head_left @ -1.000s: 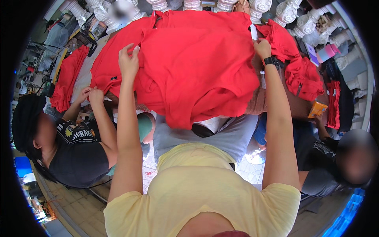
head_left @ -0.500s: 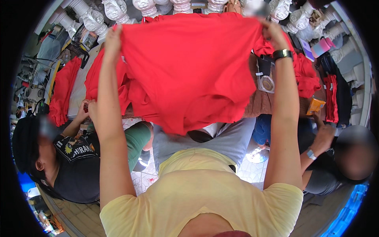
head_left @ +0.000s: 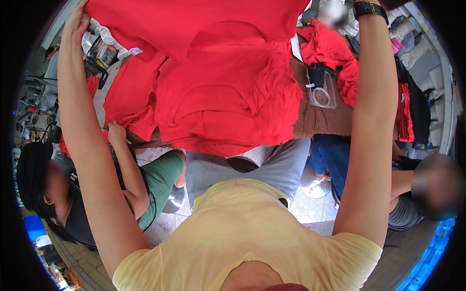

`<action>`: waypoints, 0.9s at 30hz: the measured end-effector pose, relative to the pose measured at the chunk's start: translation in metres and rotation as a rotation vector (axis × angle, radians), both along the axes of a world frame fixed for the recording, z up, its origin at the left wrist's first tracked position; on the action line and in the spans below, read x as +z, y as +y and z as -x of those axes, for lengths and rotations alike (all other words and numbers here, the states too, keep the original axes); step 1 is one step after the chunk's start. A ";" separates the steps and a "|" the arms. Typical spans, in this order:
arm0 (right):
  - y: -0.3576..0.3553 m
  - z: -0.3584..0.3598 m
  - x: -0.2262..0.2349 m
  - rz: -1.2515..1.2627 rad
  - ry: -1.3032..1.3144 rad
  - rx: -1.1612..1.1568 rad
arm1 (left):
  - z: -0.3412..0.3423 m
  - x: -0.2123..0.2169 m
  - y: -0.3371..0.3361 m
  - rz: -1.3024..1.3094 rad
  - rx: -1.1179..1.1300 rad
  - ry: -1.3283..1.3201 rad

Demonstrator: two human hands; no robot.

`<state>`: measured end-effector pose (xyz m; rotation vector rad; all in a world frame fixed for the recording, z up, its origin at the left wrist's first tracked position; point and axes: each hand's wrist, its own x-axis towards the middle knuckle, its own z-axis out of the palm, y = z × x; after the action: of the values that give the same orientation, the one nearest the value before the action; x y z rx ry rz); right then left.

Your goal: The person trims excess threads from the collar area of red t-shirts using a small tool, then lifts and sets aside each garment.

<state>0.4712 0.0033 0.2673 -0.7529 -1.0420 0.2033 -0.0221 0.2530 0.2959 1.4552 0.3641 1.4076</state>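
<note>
A wide red garment point(head_left: 218, 22) is held up and stretched out at the top of the view. My left hand point(head_left: 77, 22) grips its left edge, fingers closed on the cloth, near a small white label point(head_left: 136, 51). My right arm reaches up past the top edge; the wrist with a dark watch shows, but the hand itself is out of view. Below the raised garment lies a stack of red garments point(head_left: 223, 111) on the brown-covered table point(head_left: 308, 119), its near side hanging over the front edge.
A clear plastic tray point(head_left: 321, 92) with small items sits right of the stack. More red garments point(head_left: 330, 48) lie behind it. People sit close on both sides; the left person's hand point(head_left: 116, 132) touches red cloth. White ornate balusters point(head_left: 410, 29) line the far side.
Both my arms have risen and spread wider, lifting the red garment up and away and uncovering the stack beneath. The right person's hand and the orange packet are no longer visible.
</note>
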 end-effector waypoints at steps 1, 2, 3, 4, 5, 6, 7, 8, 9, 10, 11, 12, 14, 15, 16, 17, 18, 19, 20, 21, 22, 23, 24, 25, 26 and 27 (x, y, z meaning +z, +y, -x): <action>0.000 0.000 0.003 -0.009 -0.003 -0.001 | 0.000 0.005 0.001 0.003 0.028 0.053; -0.001 -0.001 0.004 -0.012 -0.005 -0.002 | -0.001 0.009 0.001 0.011 0.056 0.107; 0.000 -0.002 0.003 -0.014 -0.011 -0.005 | -0.002 0.012 0.001 0.018 0.082 0.160; -0.002 -0.004 0.005 -0.018 -0.008 -0.007 | -0.004 0.010 0.000 -0.046 0.166 0.175; -0.002 -0.006 0.005 -0.021 -0.008 -0.007 | -0.009 0.008 -0.004 -0.112 0.251 0.189; -0.002 -0.010 0.007 -0.031 -0.012 -0.010 | -0.012 0.005 -0.005 -0.181 0.337 0.197; -0.003 -0.015 0.007 -0.027 -0.018 -0.015 | -0.001 -0.002 0.020 -0.255 0.391 0.287; 0.005 -0.015 0.007 -0.042 -0.004 0.009 | 0.033 0.002 0.062 -0.344 0.480 0.390; 0.010 -0.018 0.009 -0.056 0.004 0.026 | 0.052 0.004 0.087 -0.432 0.562 0.478; 0.006 -0.028 0.010 -0.054 -0.007 0.016 | 0.037 -0.009 0.083 -0.412 0.489 0.378; 0.007 -0.033 0.016 -0.065 -0.004 0.022 | 0.038 -0.009 0.085 -0.453 0.434 0.317; 0.003 -0.042 0.014 -0.056 -0.005 0.015 | 0.023 -0.014 0.072 -0.430 0.463 0.321; 0.002 -0.053 0.013 -0.052 -0.013 0.015 | 0.012 -0.017 0.059 -0.415 0.487 0.331; 0.003 -0.055 0.011 -0.050 -0.021 0.014 | 0.017 -0.016 0.063 -0.439 0.483 0.330; 0.005 -0.057 0.010 -0.049 -0.037 0.013 | 0.021 -0.013 0.068 -0.463 0.478 0.328; 0.005 -0.051 0.009 0.000 -0.055 -0.020 | 0.022 -0.015 0.066 -0.480 0.471 0.333; 0.003 -0.044 0.007 0.041 -0.091 -0.103 | 0.021 -0.016 0.065 -0.460 0.513 0.362; 0.000 -0.038 0.005 0.099 -0.147 -0.223 | 0.020 -0.018 0.064 -0.485 0.531 0.351; -0.005 -0.029 0.007 0.157 -0.205 -0.346 | 0.018 -0.019 0.062 -0.511 0.546 0.337; -0.006 -0.023 0.007 0.214 -0.264 -0.468 | 0.015 -0.020 0.060 -0.537 0.561 0.323; 0.003 -0.036 0.006 0.061 -0.232 -0.420 | 0.013 -0.021 0.058 -0.564 0.577 0.309; -0.002 -0.038 0.008 0.089 -0.147 -0.352 | 0.009 -0.023 0.054 -0.546 0.602 0.310; -0.004 -0.046 0.005 0.106 -0.210 -0.389 | 0.005 -0.024 0.050 -0.528 0.627 0.310; -0.005 -0.052 0.003 0.122 -0.274 -0.426 | 0.001 -0.025 0.046 -0.511 0.652 0.309; -0.007 -0.057 0.003 0.158 -0.409 -0.561 | -0.002 -0.024 0.031 -0.552 0.657 0.368; -0.008 -0.063 0.004 0.194 -0.546 -0.697 | -0.001 -0.026 0.035 -0.604 0.725 0.383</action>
<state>0.5342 -0.0043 0.2712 -1.3472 -1.2098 -0.5361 -0.0211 0.2879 0.2695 2.2404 0.8182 1.9063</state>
